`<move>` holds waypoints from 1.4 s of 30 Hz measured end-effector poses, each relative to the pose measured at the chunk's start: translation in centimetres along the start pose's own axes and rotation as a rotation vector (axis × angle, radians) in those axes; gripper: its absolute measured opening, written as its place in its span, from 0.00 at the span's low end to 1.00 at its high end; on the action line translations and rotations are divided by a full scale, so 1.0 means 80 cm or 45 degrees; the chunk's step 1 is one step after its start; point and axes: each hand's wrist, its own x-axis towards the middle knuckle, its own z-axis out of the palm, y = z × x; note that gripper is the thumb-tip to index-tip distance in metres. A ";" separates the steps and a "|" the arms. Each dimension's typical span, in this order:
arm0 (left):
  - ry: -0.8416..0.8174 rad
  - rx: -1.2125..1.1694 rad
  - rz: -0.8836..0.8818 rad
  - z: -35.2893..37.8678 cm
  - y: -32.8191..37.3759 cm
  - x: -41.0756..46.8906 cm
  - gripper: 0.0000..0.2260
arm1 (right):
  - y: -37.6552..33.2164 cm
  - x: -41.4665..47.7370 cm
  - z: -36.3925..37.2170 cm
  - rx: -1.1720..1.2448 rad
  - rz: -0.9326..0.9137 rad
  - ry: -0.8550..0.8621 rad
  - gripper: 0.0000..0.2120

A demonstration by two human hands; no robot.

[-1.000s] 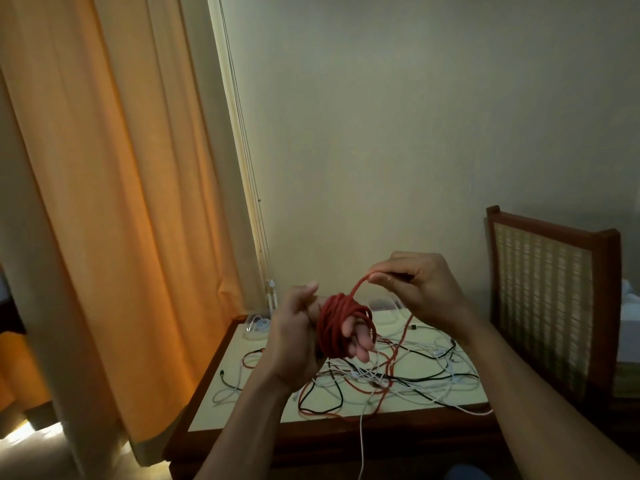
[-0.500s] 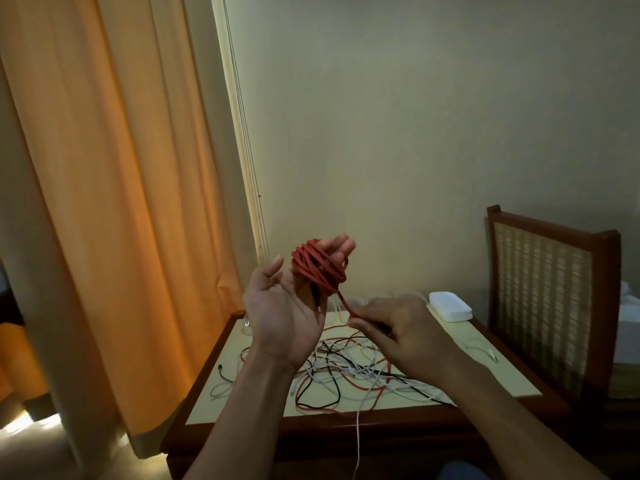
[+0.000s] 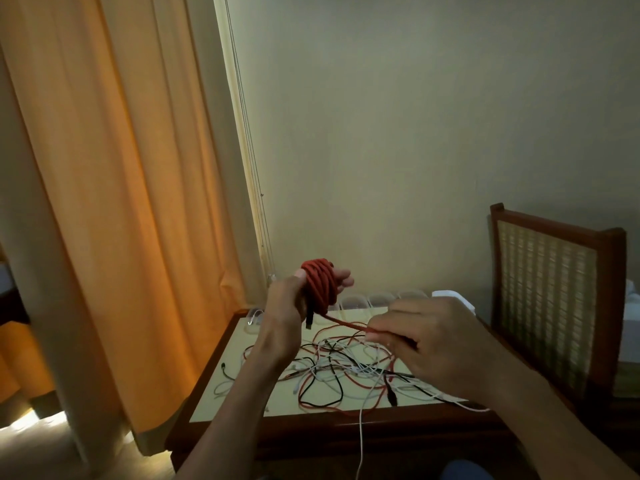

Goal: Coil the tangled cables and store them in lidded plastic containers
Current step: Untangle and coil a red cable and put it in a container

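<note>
A red cable [image 3: 320, 287] is wound in several loops around the fingers of my left hand [image 3: 289, 308], which is raised above the table. Its black plug end hangs below the coil. One red strand runs down to the right into my right hand [image 3: 420, 336], which pinches it between thumb and fingers. Below both hands a tangle of red, white and black cables [image 3: 341, 370] lies on the table [image 3: 221, 393]. Clear plastic containers [image 3: 381, 299] stand in a row at the table's far edge, partly hidden by my hands.
An orange curtain [image 3: 114, 202] hangs at the left, close to the table's left side. A wooden chair with a woven back [image 3: 550, 306] stands at the right. A white lid stack [image 3: 450, 294] peeks out behind my right hand. One white cable hangs over the table's front edge.
My left hand has turned and dropped a little with the red coil on it. My right hand has shifted to the right, drawing the red strand out sideways.
</note>
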 end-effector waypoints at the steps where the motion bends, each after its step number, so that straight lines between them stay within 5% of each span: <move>1: -0.054 0.104 -0.025 -0.001 -0.002 -0.004 0.28 | 0.002 0.003 -0.006 -0.012 -0.022 0.005 0.14; 9: -0.381 0.191 -0.143 0.011 0.019 -0.031 0.25 | 0.030 0.050 -0.050 0.105 -0.052 0.179 0.08; 16: -0.574 -0.023 -0.029 0.016 0.035 -0.042 0.09 | 0.051 0.064 -0.015 0.479 0.192 0.301 0.08; 22: -0.421 -0.405 -0.050 0.009 0.042 -0.040 0.09 | 0.045 0.044 0.039 0.713 0.370 0.214 0.15; 29: 0.177 -0.875 -0.099 0.021 0.046 -0.035 0.11 | 0.009 0.015 0.072 0.665 0.443 -0.091 0.08; 35: 0.273 -0.527 -0.067 0.019 0.028 -0.032 0.11 | -0.011 0.000 0.056 0.428 0.502 -0.181 0.10; 42: -0.092 0.338 -0.057 0.004 0.025 -0.040 0.12 | -0.025 -0.002 0.012 0.136 0.290 -0.163 0.16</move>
